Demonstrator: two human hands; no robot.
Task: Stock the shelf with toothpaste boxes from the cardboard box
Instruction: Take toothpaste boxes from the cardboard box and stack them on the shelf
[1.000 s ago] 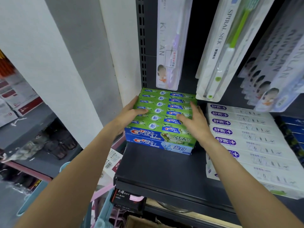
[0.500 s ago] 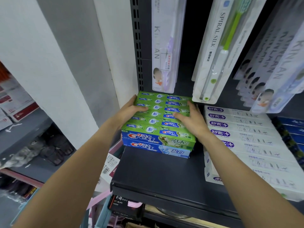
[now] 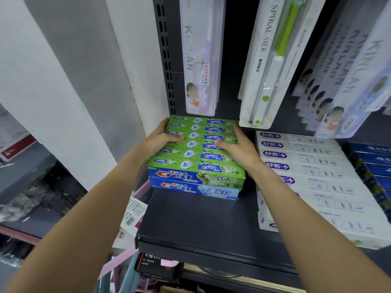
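Observation:
A block of several green toothpaste boxes [image 3: 196,154] lies on top of a blue toothpaste box [image 3: 194,190] at the back left of the dark shelf [image 3: 198,225]. My left hand [image 3: 157,140] clasps the block's left side, thumb on top. My right hand [image 3: 237,145] rests flat on the block's right part, fingers spread toward the back. The cardboard box is only a sliver at the bottom edge [image 3: 169,290].
Rows of white toothpaste boxes [image 3: 313,176] fill the shelf to the right, with dark blue boxes [image 3: 372,159] beyond them. Toothbrush packs [image 3: 266,60] hang above the stack. A white wall pillar [image 3: 80,81] stands on the left.
Both hands have slid a little further back along the green block. The stack itself has hardly shifted on the shelf.

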